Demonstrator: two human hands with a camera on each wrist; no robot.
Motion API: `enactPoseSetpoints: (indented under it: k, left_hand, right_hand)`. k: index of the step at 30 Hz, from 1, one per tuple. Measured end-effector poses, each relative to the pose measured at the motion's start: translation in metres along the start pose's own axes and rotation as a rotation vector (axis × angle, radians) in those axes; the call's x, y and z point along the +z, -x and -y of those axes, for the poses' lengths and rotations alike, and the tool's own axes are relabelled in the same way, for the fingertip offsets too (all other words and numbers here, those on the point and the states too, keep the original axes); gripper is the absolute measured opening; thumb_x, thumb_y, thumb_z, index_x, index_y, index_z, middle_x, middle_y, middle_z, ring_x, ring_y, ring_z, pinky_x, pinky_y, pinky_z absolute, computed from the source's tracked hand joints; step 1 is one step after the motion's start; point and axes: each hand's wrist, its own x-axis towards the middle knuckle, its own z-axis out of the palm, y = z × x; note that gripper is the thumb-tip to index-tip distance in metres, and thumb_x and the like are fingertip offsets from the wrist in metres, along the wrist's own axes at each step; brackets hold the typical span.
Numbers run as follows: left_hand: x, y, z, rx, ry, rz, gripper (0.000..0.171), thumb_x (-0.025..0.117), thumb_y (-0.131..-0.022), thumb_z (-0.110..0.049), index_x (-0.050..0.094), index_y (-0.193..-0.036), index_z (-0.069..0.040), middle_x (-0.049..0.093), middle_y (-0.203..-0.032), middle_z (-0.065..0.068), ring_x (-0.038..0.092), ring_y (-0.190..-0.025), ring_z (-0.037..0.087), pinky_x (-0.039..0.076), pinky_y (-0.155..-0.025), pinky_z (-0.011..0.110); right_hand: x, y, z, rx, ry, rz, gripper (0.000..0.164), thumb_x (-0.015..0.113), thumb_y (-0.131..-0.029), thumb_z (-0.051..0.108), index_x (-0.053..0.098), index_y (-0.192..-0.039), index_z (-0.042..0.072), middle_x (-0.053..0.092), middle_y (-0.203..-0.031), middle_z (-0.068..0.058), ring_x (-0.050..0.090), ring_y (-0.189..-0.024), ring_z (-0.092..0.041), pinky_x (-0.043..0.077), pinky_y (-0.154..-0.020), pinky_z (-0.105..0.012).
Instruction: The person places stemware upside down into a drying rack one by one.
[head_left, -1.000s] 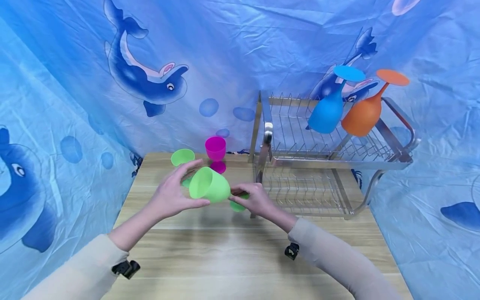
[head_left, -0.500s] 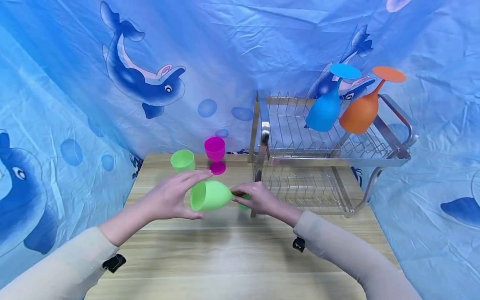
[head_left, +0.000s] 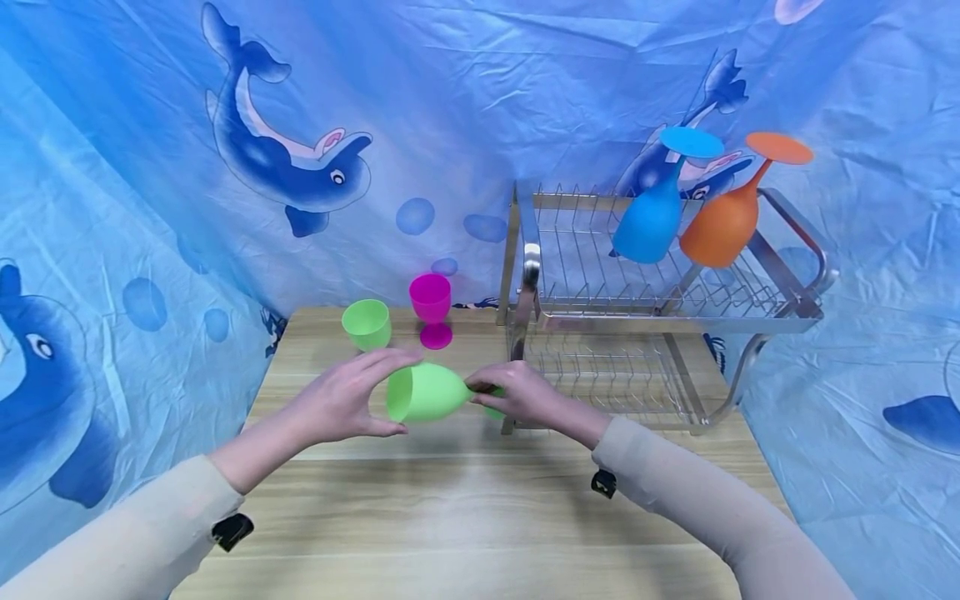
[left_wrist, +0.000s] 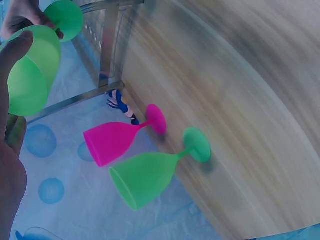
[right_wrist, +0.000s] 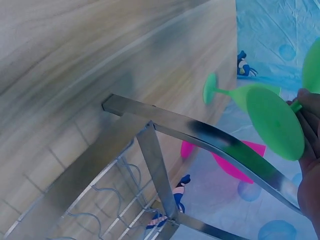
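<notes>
Head view: I hold a green cup above the table, on its side between my two hands. Long axis runs roughly left to right, mouth left, foot right. My right hand pinches the stem, fingers closed in on it. My left hand is at the mouth end, thumb and fingers spread wide about the bowl; can't tell if they press it. The metal rack stands to the right, so my right hand and the foot are nearer to it and the mouth faces away: key relation, I'd judge. A blue cup and an orange cup tilt on its upper shelf, feet up. On the far side, a pink cup and a second green cup stand upright.

Left wrist view: mouth turned to my left hand, a digit lying across the bowl; right hand beyond, at the stem, foot just past it. Pink cup and second green cup well apart from the held one.

Right wrist view: foot shows broad side on, stem between my right fingers. A gap shows between foot and rack rail; true clearance, can't tell.
</notes>
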Motion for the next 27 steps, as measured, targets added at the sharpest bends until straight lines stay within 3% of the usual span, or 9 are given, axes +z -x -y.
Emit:
enactPoseSetpoints:
  k: [9, 16, 21, 27]
  left_hand:
    - [0.003, 0.009, 0.003, -0.158, 0.079, -0.008, 0.099, 0.107, -0.060, -0.038, 0.062, -0.144, -0.010, 0.067, -0.140, 0.011, 0.066, -0.128, 0.035, 0.059, -0.101, 0.057]
    - [0.003, 0.021, 0.006, -0.294, 0.132, -0.074, 0.096, 0.106, -0.062, -0.034, 0.062, -0.144, -0.010, 0.069, -0.139, 0.011, 0.070, -0.120, 0.036, 0.062, -0.095, 0.056]
    - [0.008, 0.031, 0.009, -0.402, 0.219, -0.157, 0.092, 0.106, -0.064, -0.026, 0.063, -0.143, -0.009, 0.068, -0.139, 0.012, 0.070, -0.121, 0.036, 0.061, -0.098, 0.048]
    - [0.020, 0.039, 0.008, -0.514, 0.398, -0.287, 0.089, 0.106, -0.064, -0.012, 0.064, -0.142, -0.007, 0.068, -0.138, 0.009, 0.067, -0.126, 0.034, 0.054, -0.102, 0.020]
  right_hand:
    - [-0.008, -0.011, 0.006, -0.008, 0.034, 0.064, 0.029, 0.081, -0.097, 0.012, 0.078, -0.124, 0.005, 0.079, -0.120, -0.009, 0.078, -0.107, -0.021, 0.062, -0.092, -0.024]
    - [-0.022, -0.008, 0.022, 0.031, -0.051, -0.090, 0.045, 0.085, -0.094, 0.019, 0.073, -0.133, 0.003, 0.076, -0.130, -0.011, 0.075, -0.116, -0.025, 0.060, -0.100, -0.032]
    - [-0.022, 0.004, 0.037, 0.109, -0.341, -0.170, 0.048, 0.087, -0.091, 0.013, 0.072, -0.135, 0.002, 0.076, -0.130, -0.009, 0.076, -0.115, -0.026, 0.060, -0.101, -0.032]
    - [0.005, 0.017, 0.042, 0.245, -0.784, -0.138, 0.052, 0.080, -0.095, 0.004, 0.062, -0.143, -0.007, 0.070, -0.137, -0.020, 0.071, -0.125, -0.032, 0.058, -0.104, -0.046]
